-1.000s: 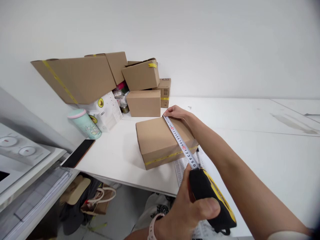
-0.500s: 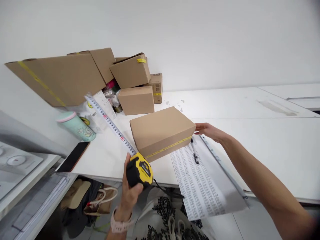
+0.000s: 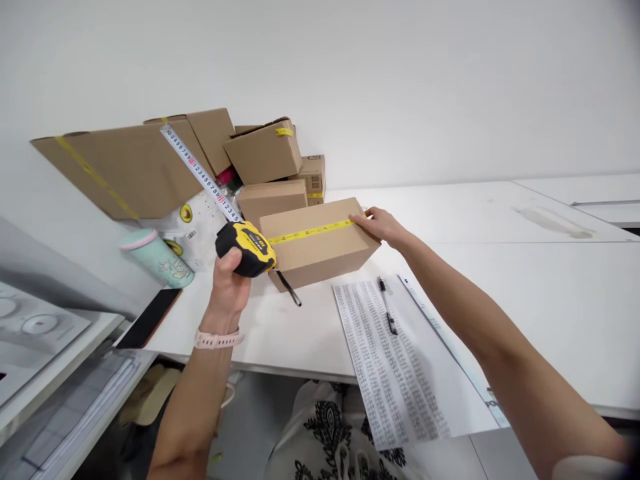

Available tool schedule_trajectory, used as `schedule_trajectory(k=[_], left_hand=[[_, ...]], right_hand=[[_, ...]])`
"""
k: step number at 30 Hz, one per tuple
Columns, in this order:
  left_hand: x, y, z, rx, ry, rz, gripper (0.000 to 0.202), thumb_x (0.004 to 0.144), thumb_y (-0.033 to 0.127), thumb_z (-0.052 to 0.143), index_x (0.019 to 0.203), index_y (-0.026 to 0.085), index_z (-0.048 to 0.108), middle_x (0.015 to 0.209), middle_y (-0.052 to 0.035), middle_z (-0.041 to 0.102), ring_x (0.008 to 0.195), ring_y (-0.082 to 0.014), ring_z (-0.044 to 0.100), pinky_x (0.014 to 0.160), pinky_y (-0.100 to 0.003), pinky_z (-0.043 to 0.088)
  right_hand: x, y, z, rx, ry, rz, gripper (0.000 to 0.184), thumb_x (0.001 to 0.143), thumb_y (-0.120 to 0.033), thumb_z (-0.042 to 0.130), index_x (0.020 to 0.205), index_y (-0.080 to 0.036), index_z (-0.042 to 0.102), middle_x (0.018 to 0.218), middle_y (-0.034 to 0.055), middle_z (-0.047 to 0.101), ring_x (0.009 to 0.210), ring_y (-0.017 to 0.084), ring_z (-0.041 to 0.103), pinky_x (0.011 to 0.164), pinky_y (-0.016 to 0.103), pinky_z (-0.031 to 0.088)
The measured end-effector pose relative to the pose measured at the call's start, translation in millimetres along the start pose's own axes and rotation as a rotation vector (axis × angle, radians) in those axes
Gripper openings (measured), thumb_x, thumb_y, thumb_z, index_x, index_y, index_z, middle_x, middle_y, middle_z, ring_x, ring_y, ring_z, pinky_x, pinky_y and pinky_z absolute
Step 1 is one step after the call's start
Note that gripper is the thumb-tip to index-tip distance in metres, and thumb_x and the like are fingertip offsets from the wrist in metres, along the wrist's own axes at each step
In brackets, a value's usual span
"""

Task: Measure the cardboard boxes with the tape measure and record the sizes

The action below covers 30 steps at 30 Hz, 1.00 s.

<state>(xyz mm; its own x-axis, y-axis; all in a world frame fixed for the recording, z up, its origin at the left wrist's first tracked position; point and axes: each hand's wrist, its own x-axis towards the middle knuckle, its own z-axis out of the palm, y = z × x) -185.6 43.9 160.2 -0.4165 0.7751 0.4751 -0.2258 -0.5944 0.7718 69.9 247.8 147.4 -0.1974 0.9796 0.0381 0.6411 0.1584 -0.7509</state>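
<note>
My left hand (image 3: pixel 229 279) is closed around a yellow and black tape measure (image 3: pixel 247 249), held up at the left end of a brown cardboard box (image 3: pixel 320 250). Its white blade (image 3: pixel 199 173) sticks up and to the left, free in the air. The box is tipped up, with a strip of yellow tape along its top edge. My right hand (image 3: pixel 379 225) grips the box's far right corner, fingers curled over the edge.
A printed sheet of numbers (image 3: pixel 390 360) with a black pen (image 3: pixel 386 308) lies on the white table (image 3: pixel 540 293) in front of the box. Several cardboard boxes (image 3: pixel 260 157) are stacked at the back left. A mint-green cup (image 3: pixel 156 257) and a black phone (image 3: pixel 149 319) sit at the left.
The tape came off the box top and my left hand swung left, then rose. My right hand moved to the box's right end and tipped it up onto its side.
</note>
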Motion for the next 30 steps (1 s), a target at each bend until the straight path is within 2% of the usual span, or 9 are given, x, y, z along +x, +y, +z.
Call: schedule_trajectory(k=[3, 7, 9, 11, 13, 16, 22, 26, 30], left_hand=[[-22, 6, 21.8, 0.000, -0.024, -0.040, 0.045, 0.066, 0.041, 0.083, 0.105, 0.024, 0.070, 0.107, -0.0057, 0.068, 0.103, -0.0296, 0.066, 0.083, -0.041, 0.059], [-74, 12, 48.7, -0.120, -0.144, -0.446, 0.051, 0.075, 0.045, 0.076, 0.121, 0.024, 0.065, 0.101, -0.0081, 0.070, 0.101, -0.0323, 0.067, 0.083, -0.046, 0.058], [-91, 11, 58.1, -0.175, -0.213, -0.637, 0.050, 0.079, 0.046, 0.072, 0.121, 0.020, 0.066, 0.102, -0.0100, 0.070, 0.100, -0.0317, 0.067, 0.086, -0.045, 0.056], [-98, 9, 64.8, -0.210, -0.266, -0.751, 0.046, 0.080, 0.047, 0.071, 0.114, 0.017, 0.069, 0.102, -0.0108, 0.070, 0.098, -0.0290, 0.066, 0.086, -0.041, 0.055], [-97, 6, 69.6, -0.226, -0.287, -0.793, 0.043, 0.080, 0.048, 0.071, 0.108, 0.015, 0.071, 0.100, -0.0104, 0.069, 0.094, -0.0256, 0.065, 0.083, -0.037, 0.054], [-89, 3, 75.5, -0.222, -0.226, -0.799, 0.045, 0.077, 0.051, 0.074, 0.103, 0.014, 0.072, 0.099, -0.0099, 0.067, 0.090, -0.0233, 0.062, 0.078, -0.035, 0.054], [-77, 0, 82.2, -0.194, -0.066, -0.869, 0.055, 0.066, 0.051, 0.082, 0.105, 0.013, 0.070, 0.104, -0.0119, 0.067, 0.094, -0.0250, 0.060, 0.080, -0.037, 0.053], [-76, -3, 80.6, -0.202, -0.055, -0.880, 0.056, 0.065, 0.050, 0.083, 0.105, 0.013, 0.071, 0.106, -0.0119, 0.067, 0.097, -0.0248, 0.061, 0.083, -0.036, 0.052], [-81, -3, 81.2, -0.212, -0.062, -0.893, 0.057, 0.065, 0.052, 0.083, 0.107, 0.015, 0.070, 0.109, -0.0114, 0.067, 0.101, -0.0265, 0.061, 0.085, -0.037, 0.051]], right_hand=[[22, -9, 12, -0.084, 0.016, 0.015, 0.063, 0.082, -0.065, 0.057, 0.120, -0.015, 0.058, 0.127, 0.0205, 0.064, 0.110, 0.034, 0.062, 0.083, 0.042, 0.052], [36, -21, 20, -0.183, 0.040, -0.048, 0.061, 0.086, -0.051, 0.057, 0.135, -0.016, 0.051, 0.132, 0.0199, 0.062, 0.117, 0.036, 0.059, 0.096, 0.050, 0.047], [39, -24, 20, -0.180, 0.082, -0.170, 0.056, 0.090, -0.041, 0.052, 0.140, -0.015, 0.048, 0.134, 0.0185, 0.061, 0.118, 0.034, 0.059, 0.101, 0.050, 0.045], [42, -28, 18, -0.133, 0.110, -0.305, 0.052, 0.093, -0.033, 0.045, 0.141, -0.014, 0.049, 0.137, 0.0172, 0.060, 0.120, 0.031, 0.058, 0.104, 0.048, 0.043], [46, -31, 18, -0.071, 0.080, -0.411, 0.048, 0.095, -0.029, 0.040, 0.138, -0.013, 0.054, 0.139, 0.0153, 0.059, 0.124, 0.029, 0.056, 0.107, 0.045, 0.042], [51, -39, 23, -0.022, -0.042, -0.468, 0.046, 0.094, -0.026, 0.041, 0.134, -0.015, 0.060, 0.141, 0.0122, 0.059, 0.129, 0.028, 0.054, 0.111, 0.045, 0.039], [51, -60, 41, 0.036, -0.174, -0.459, 0.039, 0.090, -0.029, 0.051, 0.126, -0.024, 0.068, 0.128, 0.0063, 0.069, 0.119, 0.030, 0.060, 0.109, 0.046, 0.041], [40, -70, 42, 0.064, -0.194, -0.410, 0.031, 0.091, -0.038, 0.055, 0.114, -0.025, 0.071, 0.117, 0.0065, 0.073, 0.107, 0.029, 0.064, 0.100, 0.043, 0.047], [27, -71, 37, 0.139, -0.224, -0.376, 0.029, 0.091, -0.044, 0.054, 0.107, -0.027, 0.070, 0.104, 0.0044, 0.075, 0.096, 0.027, 0.064, 0.088, 0.039, 0.050]])
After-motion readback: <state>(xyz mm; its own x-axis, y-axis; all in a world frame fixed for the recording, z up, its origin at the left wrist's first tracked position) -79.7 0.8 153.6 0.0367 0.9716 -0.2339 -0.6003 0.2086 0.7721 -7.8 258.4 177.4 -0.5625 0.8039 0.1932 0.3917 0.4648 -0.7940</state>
